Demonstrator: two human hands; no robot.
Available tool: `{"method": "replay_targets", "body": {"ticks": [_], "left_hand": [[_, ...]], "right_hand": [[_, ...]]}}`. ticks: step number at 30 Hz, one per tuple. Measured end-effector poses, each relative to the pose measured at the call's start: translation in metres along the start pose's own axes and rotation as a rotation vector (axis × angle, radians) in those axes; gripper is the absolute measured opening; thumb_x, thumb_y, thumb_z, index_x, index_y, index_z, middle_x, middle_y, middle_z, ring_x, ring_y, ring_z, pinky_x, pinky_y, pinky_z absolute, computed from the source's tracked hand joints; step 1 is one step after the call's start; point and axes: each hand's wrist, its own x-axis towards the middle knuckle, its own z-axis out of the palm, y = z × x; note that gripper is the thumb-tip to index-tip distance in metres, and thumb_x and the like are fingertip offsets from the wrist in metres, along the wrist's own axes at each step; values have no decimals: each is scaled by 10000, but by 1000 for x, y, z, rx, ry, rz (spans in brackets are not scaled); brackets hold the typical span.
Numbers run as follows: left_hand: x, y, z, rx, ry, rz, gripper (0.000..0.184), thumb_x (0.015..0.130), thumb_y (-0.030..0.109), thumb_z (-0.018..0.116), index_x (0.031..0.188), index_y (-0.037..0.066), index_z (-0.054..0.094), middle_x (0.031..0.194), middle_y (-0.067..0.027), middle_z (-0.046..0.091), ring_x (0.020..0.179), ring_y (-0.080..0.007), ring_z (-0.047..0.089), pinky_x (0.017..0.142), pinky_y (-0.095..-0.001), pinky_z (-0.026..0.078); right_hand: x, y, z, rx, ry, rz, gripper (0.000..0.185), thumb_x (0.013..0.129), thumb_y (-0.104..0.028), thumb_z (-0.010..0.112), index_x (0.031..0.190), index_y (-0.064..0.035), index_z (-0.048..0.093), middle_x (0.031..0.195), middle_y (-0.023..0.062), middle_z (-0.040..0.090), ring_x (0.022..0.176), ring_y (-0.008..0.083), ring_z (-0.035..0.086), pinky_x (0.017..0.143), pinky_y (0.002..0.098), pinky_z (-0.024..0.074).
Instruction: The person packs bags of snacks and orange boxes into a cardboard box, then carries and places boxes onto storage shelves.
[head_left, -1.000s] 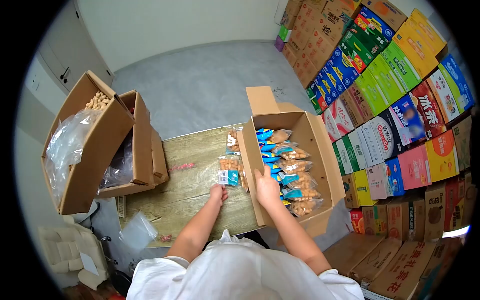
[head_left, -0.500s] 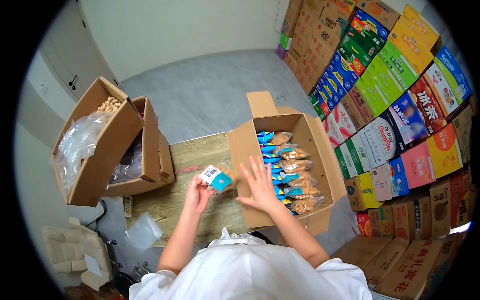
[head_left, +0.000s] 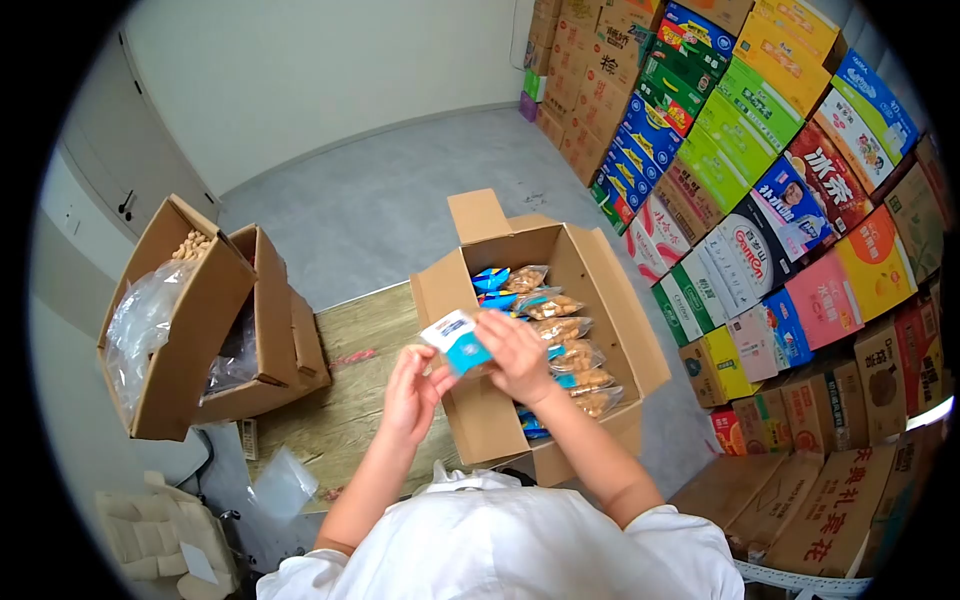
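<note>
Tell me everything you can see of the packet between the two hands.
The packet looks like clear, glossy plastic with a printed panel, white above and teal below, with dark print too small to read. It sits slanted in view, pinched by the left hand near its lower left and by the right hand at its right. It overlaps the open carton's left flap in view. Fingers hide much of it, so I can't tell its contents.

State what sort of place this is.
Likely a storeroom used for packing: stacked printed cartons on the right, an open cardboard box holding filled snack bags, and another box with loose nuts.
</note>
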Motion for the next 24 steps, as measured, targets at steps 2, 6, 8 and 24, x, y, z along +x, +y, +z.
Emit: {"method": "replay_targets", "body": {"ticks": [2,6,8,24], "left_hand": [[-4,-9,7,84,14,-96,175,984,264,490,1006,91,499,1190,-114,554,1037,-273,608,847,-372,516],[-17,-24,0,211,61,-270,154,966,247,524,991,95,514,1203,-152,587,1034,-277,634,846,-353,527],[-24,-26,-6,226,70,-292,153,964,246,529,977,94,518,1155,-151,612,1004,-266,646,841,-349,530],[-60,-24,-24,216,347,-133,131,963,213,524,951,83,524,1026,-142,653,880,-240,677,785,-330,545]], "right_hand": [[-3,34,-9,-93,-6,35,566,626,-100,735,1174,-82,596,1193,90,620,1087,284,591,894,411,475],[3,106,-32,-301,-90,134,539,621,-32,716,1142,-88,592,1161,68,617,1045,292,571,885,428,450],[9,132,-35,-305,-191,132,540,609,-4,696,1130,-99,593,1158,49,605,1090,273,528,918,421,417],[-17,219,49,-248,-1214,631,629,898,-516,408,1472,-292,281,1572,20,166,1448,306,94,1116,632,79]]}}
